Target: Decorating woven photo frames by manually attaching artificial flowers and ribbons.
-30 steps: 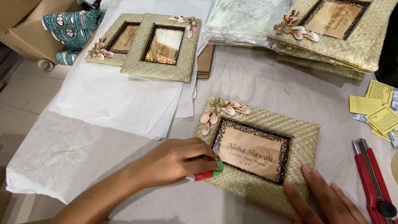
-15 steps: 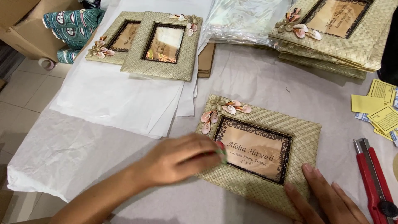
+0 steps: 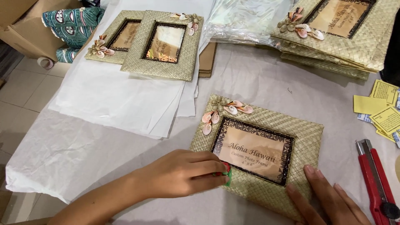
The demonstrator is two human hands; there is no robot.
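The woven picture frame [image 3: 258,154] lies flat on the paper-covered table [image 3: 83,158], close to the person, with a cluster of shells [image 3: 225,110] at its upper left corner and a printed card behind its window. The left hand [image 3: 183,173] is closed around a small red and green thing [image 3: 226,171], which it presses on the lower left border of the frame; what this thing is I cannot tell, because the fingers cover most of it. The right hand [image 3: 325,200] holds nothing and lies flat with spread fingers on the lower right corner, keeping the frame steady. In my judgement the step in hand is some marking or rubbing along the frame's edge, and the next move asks for steady pressure from the flat hand so that the frame does not slide on the paper. Just right of the frame lies a red utility knife [image 3: 375,183], and beyond it some yellow paper slips [image 3: 381,106]. Further away are loose white sheets [image 3: 121,100], two more frames [image 3: 146,43] on top of them, a stack of frames [image 3: 333,33] at the upper right, and clear plastic bags [image 3: 246,21] between.
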